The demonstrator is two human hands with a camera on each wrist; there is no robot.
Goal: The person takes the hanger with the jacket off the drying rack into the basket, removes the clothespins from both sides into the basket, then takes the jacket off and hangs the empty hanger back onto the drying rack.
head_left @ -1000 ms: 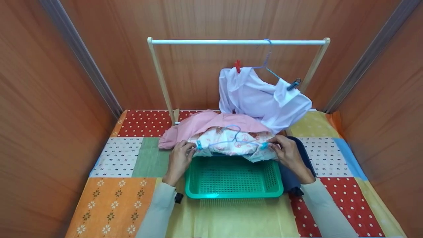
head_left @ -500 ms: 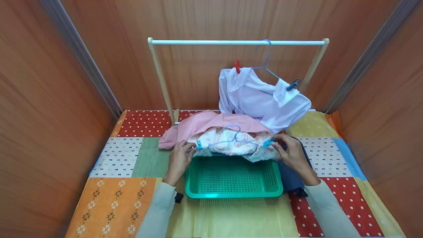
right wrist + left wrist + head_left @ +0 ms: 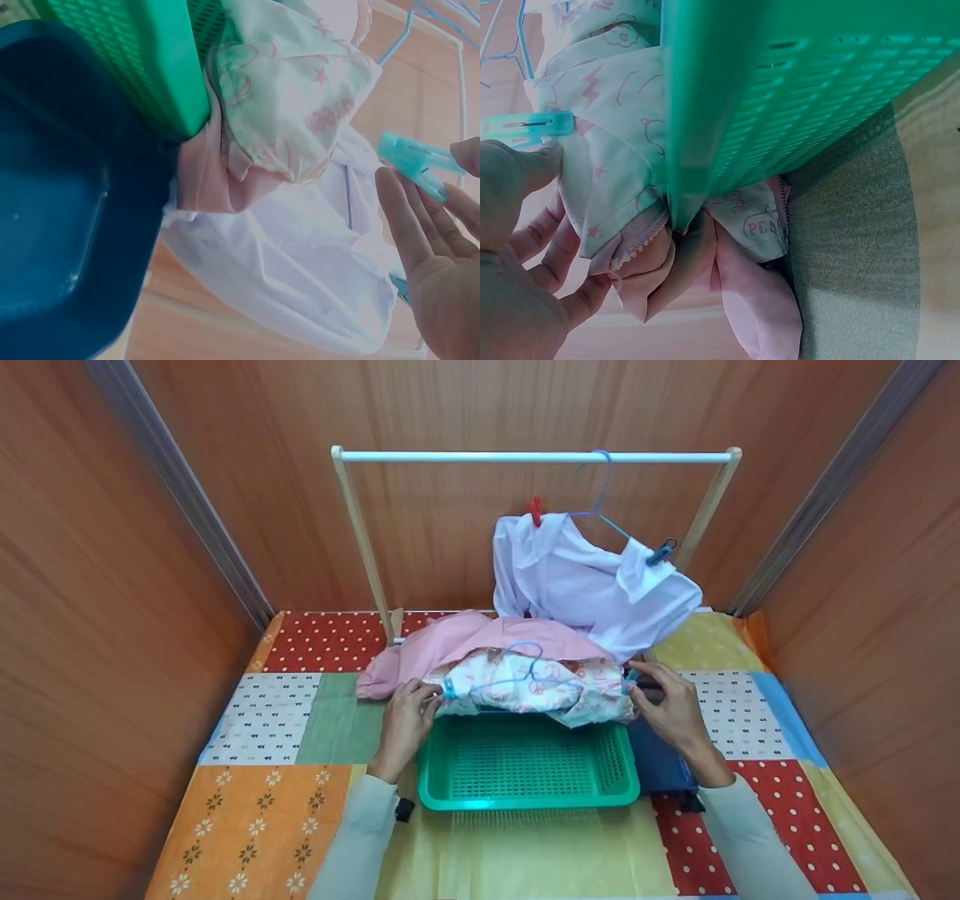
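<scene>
A white garment with pink print [image 3: 555, 705] lies over the back rim of a green basket [image 3: 529, 803], a blue hanger [image 3: 532, 669] on top of it. My left hand [image 3: 405, 727] pinches the garment's left corner, just beside a turquoise clothespin [image 3: 526, 126] that clips it. At the other end, my right hand [image 3: 679, 716] holds a second turquoise clothespin [image 3: 409, 159] between thumb and fingers. In the right wrist view that clothespin is apart from the cloth, its handles squeezed. Pink cloth [image 3: 480, 637] lies behind the printed garment.
Behind stands a rack with a white rail [image 3: 465, 457]. From it hangs a white shirt [image 3: 570, 570], held by a red clothespin [image 3: 535, 511] and a dark one [image 3: 660, 553]. A dark blue basin [image 3: 135, 225] stands right of the basket. Wooden panels enclose the sides.
My right hand has moved right, taking its clothespin off the garment's right corner. The left hand stays at the left corner. The head view has shifted slightly.
</scene>
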